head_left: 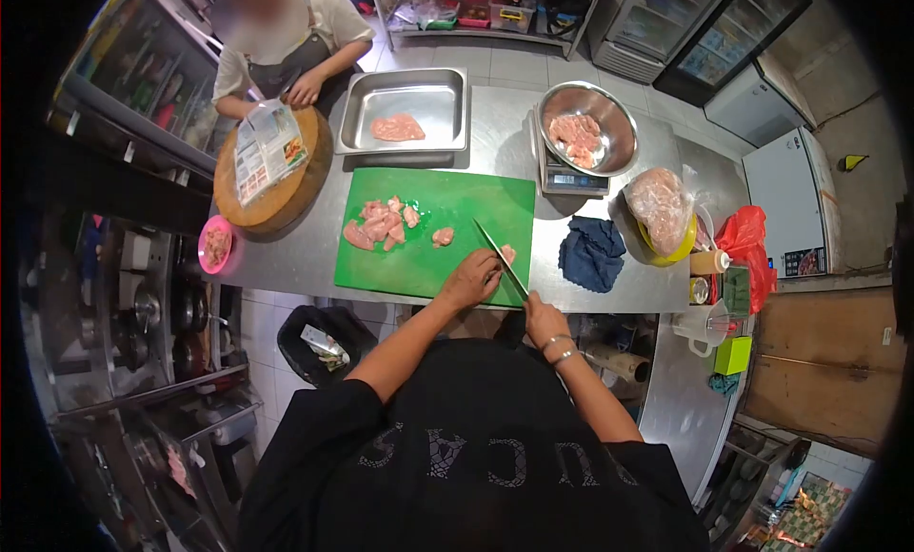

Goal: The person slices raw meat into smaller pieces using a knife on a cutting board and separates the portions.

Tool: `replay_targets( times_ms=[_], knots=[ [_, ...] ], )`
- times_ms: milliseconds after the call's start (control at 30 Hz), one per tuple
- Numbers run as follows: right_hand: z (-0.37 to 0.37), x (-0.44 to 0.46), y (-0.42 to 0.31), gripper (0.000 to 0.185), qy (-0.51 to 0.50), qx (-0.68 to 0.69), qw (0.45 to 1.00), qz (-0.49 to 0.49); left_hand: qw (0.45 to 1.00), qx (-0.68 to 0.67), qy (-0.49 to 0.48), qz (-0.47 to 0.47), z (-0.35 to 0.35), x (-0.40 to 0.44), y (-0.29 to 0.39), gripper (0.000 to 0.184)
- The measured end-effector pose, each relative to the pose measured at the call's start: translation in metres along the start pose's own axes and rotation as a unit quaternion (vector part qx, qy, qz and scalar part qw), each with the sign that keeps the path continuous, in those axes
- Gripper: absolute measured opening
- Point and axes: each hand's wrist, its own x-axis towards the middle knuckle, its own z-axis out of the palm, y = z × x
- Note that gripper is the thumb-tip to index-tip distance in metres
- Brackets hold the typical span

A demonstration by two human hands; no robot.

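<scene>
My right hand (547, 323) is closed around the handle of a kitchen knife (495, 249), whose blade slants away to the upper left over the green cutting board (438, 190). Just left of the blade, my left hand (471, 279) rests on the board with curled fingers; whatever lies beneath them is hidden. A small piece of raw chicken (508, 254) shows on the blade's right side. Another single chicken piece (443, 237) lies mid-board, and a pile of cut chicken (381, 223) sits on the left of the board.
Behind the board stand a steel tray (405, 150) with a chicken piece and a steel bowl (624, 133) of meat on a scale (574, 182). Rightward are a dark cloth (591, 254) and bagged meat (660, 204). A co-worker (324, 38) handles newspaper (267, 152) on a round block (312, 161).
</scene>
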Motion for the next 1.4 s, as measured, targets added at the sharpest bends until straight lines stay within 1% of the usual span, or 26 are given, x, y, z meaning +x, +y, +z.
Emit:
replay_targets(
  times_ms=[67, 133, 167, 233, 267, 333, 467, 567, 633, 667, 733, 767, 833, 867, 933, 1033, 1133, 1167, 1267, 1300, 1333, 1367, 1400],
  knots=[
    [-0.004, 0.016, -0.006, 0.021, 0.010, 0.009, 1.000, -0.008, 1.000, 0.008, -0.003, 0.007, -0.004, 0.003, 0.002, 0.026],
    [-0.014, 0.017, -0.016, 0.021, 0.017, 0.019, 1.000, -0.018, 0.998, -0.042, 0.026, 0.027, -0.015, 0.005, 0.011, 0.028],
    [-0.022, 0.013, -0.018, 0.022, 0.018, 0.015, 1.000, -0.006, 0.998, -0.040, 0.028, 0.029, -0.017, 0.005, 0.012, 0.028],
    [-0.041, -0.002, -0.022, 0.022, 0.010, -0.004, 1.000, 0.001, 0.996, -0.016, 0.083, -0.030, -0.013, -0.005, 0.012, 0.024],
    [-0.049, -0.009, -0.022, 0.022, 0.009, -0.005, 1.000, 0.001, 0.996, -0.016, 0.084, -0.031, -0.012, -0.006, 0.008, 0.024],
    [-0.058, -0.022, -0.022, 0.023, -0.034, -0.030, 0.999, -0.017, 1.000, -0.019, 0.001, -0.015, -0.013, -0.007, 0.003, 0.021],
    [-0.042, -0.021, -0.020, 0.023, -0.071, -0.036, 0.997, -0.009, 0.999, -0.025, 0.031, 0.002, -0.013, -0.006, 0.003, 0.018],
    [-0.006, 0.004, -0.022, 0.022, -0.059, -0.014, 0.998, 0.005, 1.000, -0.017, 0.024, 0.006, -0.013, -0.005, 0.002, 0.018],
    [0.005, 0.020, -0.026, 0.022, -0.026, 0.016, 0.999, -0.026, 0.999, -0.018, 0.015, 0.031, -0.014, -0.007, -0.002, 0.021],
    [0.008, 0.020, -0.023, 0.022, -0.026, 0.017, 0.999, -0.027, 0.999, -0.016, 0.015, 0.030, -0.015, -0.012, -0.002, 0.021],
    [-0.018, 0.014, -0.034, 0.023, -0.028, 0.028, 0.999, 0.015, 0.998, -0.046, 0.034, 0.017, -0.024, -0.014, 0.000, 0.024],
    [-0.030, 0.010, -0.037, 0.023, -0.027, 0.027, 0.999, 0.013, 0.998, -0.044, 0.037, 0.016, -0.026, -0.014, 0.000, 0.024],
    [-0.048, -0.010, -0.038, 0.023, -0.040, 0.005, 0.999, 0.019, 0.999, -0.007, 0.046, -0.017, -0.027, -0.019, 0.001, 0.024],
    [-0.054, -0.018, -0.037, 0.023, -0.041, 0.005, 0.999, 0.019, 0.999, -0.007, 0.046, -0.018, -0.027, -0.019, 0.000, 0.024],
    [-0.062, -0.030, -0.034, 0.025, -0.076, -0.035, 0.997, -0.003, 1.000, -0.008, 0.025, -0.012, -0.024, -0.018, -0.002, 0.023],
    [-0.038, -0.029, -0.023, 0.024, -0.079, -0.008, 0.997, -0.022, 1.000, 0.002, 0.018, 0.010, -0.022, -0.016, -0.005, 0.021],
    [-0.006, -0.006, -0.030, 0.026, -0.080, 0.030, 0.996, 0.001, 1.000, -0.003, 0.013, 0.004, -0.022, -0.016, -0.005, 0.021],
    [0.009, 0.003, -0.031, 0.026, -0.055, 0.051, 0.997, -0.010, 1.000, -0.003, 0.013, 0.007, -0.022, -0.014, -0.005, 0.021],
    [0.005, 0.014, -0.026, 0.027, -0.060, 0.068, 0.996, -0.012, 1.000, 0.006, -0.008, 0.023, -0.024, -0.018, -0.006, 0.024],
    [0.002, 0.009, -0.018, 0.026, -0.020, 0.094, 0.995, -0.035, 1.000, 0.002, 0.003, -0.022, -0.026, -0.020, -0.003, 0.027],
    [-0.014, 0.003, -0.022, 0.026, -0.020, 0.094, 0.995, -0.034, 0.998, -0.004, 0.015, -0.067, -0.026, -0.022, 0.001, 0.031],
    [-0.031, -0.007, -0.023, 0.024, -0.001, 0.058, 0.998, 0.019, 0.998, -0.005, 0.015, -0.066, -0.025, -0.023, 0.006, 0.031],
    [-0.044, -0.014, -0.023, 0.023, 0.017, 0.020, 0.997, 0.074, 0.992, 0.008, 0.027, -0.121, -0.023, -0.026, 0.011, 0.038]
  ],
)
